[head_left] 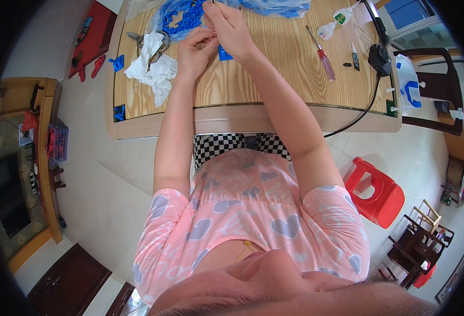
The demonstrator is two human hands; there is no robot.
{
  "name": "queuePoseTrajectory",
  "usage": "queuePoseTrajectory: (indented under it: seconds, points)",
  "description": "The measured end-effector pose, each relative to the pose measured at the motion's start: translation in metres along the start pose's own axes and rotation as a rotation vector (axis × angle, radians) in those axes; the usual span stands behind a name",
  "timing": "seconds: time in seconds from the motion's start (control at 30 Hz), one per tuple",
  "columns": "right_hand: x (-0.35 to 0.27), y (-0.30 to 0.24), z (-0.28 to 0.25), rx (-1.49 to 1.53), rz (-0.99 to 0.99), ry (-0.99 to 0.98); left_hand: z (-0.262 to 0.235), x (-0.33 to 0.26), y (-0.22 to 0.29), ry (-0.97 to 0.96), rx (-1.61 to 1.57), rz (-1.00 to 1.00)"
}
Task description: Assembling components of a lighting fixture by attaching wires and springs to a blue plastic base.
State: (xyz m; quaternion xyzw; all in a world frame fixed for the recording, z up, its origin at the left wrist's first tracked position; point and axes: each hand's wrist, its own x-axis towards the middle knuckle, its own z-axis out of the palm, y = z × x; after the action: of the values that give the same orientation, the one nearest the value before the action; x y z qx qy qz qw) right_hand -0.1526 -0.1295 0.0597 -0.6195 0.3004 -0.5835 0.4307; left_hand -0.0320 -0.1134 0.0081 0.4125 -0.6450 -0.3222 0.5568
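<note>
My left hand [195, 54] and my right hand [228, 27] meet over the wooden table, near its far side. Both have their fingertips pinched together, almost touching. What lies between them is too small and covered to name. A bit of something dark shows at the top of my right fingers. Right behind the hands lies a clear plastic bag [159, 21] with many small blue pieces [191, 20]. A blue piece [224, 53] lies on the tabletop beside my right wrist, partly hidden by it.
Crumpled white tissue [160, 76] lies by grey-handled scissors [160, 43] at left. To the right are a red-handled screwdriver [325, 64], small white bottles [325, 31], a small tube [355, 57] and a black adapter [380, 60] with its cable. A red stool [387, 203] stands on the floor.
</note>
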Motion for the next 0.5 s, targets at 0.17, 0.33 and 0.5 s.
queuePoseTrajectory:
  seconds: [0.17,0.33,0.5]
  points:
    - [0.0011,0.0035,-0.0001,-0.031,-0.052,0.010,0.0000,0.0005,0.0005,-0.013,-0.011,-0.018]
    - [0.0011,0.0025,0.0006,-0.008,-0.050,0.006,0.0003,0.0000,-0.0012,0.000,-0.029,-0.012]
    - [0.0011,0.0054,0.0009,-0.020,-0.036,0.013,0.0003,-0.0002,0.0001,0.000,-0.015,-0.011]
